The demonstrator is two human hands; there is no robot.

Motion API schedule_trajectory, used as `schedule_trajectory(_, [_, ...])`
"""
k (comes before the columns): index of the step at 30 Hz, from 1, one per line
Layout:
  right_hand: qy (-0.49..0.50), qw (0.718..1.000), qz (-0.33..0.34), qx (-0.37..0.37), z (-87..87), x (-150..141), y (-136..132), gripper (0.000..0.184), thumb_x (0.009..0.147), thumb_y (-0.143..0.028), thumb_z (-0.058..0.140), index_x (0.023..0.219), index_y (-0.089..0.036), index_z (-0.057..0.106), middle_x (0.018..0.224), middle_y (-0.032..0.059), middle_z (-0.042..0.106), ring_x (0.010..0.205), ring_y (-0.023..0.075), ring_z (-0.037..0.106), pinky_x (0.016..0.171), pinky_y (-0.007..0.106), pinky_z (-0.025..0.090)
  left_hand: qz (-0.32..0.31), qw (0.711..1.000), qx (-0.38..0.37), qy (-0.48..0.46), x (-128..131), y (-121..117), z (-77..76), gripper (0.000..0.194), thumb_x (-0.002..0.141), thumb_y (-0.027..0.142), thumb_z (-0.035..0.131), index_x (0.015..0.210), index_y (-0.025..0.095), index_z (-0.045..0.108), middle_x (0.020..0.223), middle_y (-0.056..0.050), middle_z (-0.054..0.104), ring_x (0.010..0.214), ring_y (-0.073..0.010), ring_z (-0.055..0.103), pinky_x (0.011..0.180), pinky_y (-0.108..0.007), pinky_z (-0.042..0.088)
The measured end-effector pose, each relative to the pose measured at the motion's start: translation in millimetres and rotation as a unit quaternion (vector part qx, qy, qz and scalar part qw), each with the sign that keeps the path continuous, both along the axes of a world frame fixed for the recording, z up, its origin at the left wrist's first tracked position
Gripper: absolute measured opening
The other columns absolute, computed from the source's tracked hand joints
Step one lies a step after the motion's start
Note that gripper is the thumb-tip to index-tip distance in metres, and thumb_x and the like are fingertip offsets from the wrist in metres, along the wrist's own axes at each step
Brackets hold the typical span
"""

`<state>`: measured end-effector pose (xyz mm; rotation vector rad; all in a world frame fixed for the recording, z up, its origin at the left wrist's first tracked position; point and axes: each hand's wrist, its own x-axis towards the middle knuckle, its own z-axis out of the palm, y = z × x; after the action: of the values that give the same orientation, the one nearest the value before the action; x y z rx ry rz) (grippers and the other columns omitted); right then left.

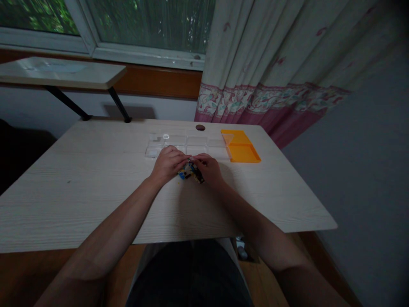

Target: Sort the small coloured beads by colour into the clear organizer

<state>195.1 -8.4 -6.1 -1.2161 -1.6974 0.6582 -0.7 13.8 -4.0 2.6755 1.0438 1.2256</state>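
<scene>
My left hand (169, 163) and my right hand (208, 167) meet over the middle of the table, fingertips nearly touching. Both are closed in a pinch, and a tiny pale bit shows between them, too small to name. Right beneath the fingers lies a pile of small plastic pieces (186, 174) in blue, yellow, white, black and brown, which look like toy building bricks. Part of the pile is hidden by my hands. Just beyond them stands a clear plastic compartment box (197, 141), its near side partly covered by my left hand.
An orange plastic tray or lid (244, 147) lies at the clear box's right end, against it. A round hole (200, 127) sits near the table's (79, 192) back edge. A raised shelf (64, 72) stands on black legs at the back left. A curtain (255, 85) hangs behind.
</scene>
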Motion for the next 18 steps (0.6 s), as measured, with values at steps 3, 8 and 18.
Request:
schedule_trajectory(3, [0.012,1.000,0.014,0.007,-1.4,-0.5,1.8,0.030,0.092,-0.045,0.058,0.089,-0.023,0.077,0.088,0.0041,0.072,0.086,0.0175,0.065,0.080,0.031,0.049,0.001,1.000,0.008,-0.005,0.3,0.2,-0.3,0.026,0.095,0.039,0.057,0.107,0.025,0.074,0.091,-0.005,0.074,0.089,-0.0205,0.057,0.083,-0.037,0.046])
schedule_trajectory(8, [-0.043,0.997,0.037,0.054,-1.7,0.1,4.0,0.029,0.096,-0.040,0.053,0.095,-0.023,0.077,0.088,0.0039,0.072,0.086,0.0175,0.063,0.082,0.031,0.047,0.021,0.999,0.013,-0.031,-1.0,-0.4,2.1,0.022,0.094,0.036,0.059,0.103,0.024,0.075,0.089,-0.005,0.074,0.086,-0.0201,0.059,0.083,-0.038,0.046])
schedule_trajectory(18, [-0.382,0.918,-0.029,0.101,6.0,1.9,-5.9,0.017,0.093,-0.029,0.059,0.094,-0.024,0.075,0.103,0.0065,0.068,0.101,0.0230,0.049,0.087,0.037,0.032,0.178,0.973,-0.022,-0.144,-14.7,14.1,-5.3,0.026,0.092,0.041,0.059,0.082,0.021,0.073,0.080,-0.004,0.071,0.086,-0.0227,0.058,0.085,-0.039,0.044])
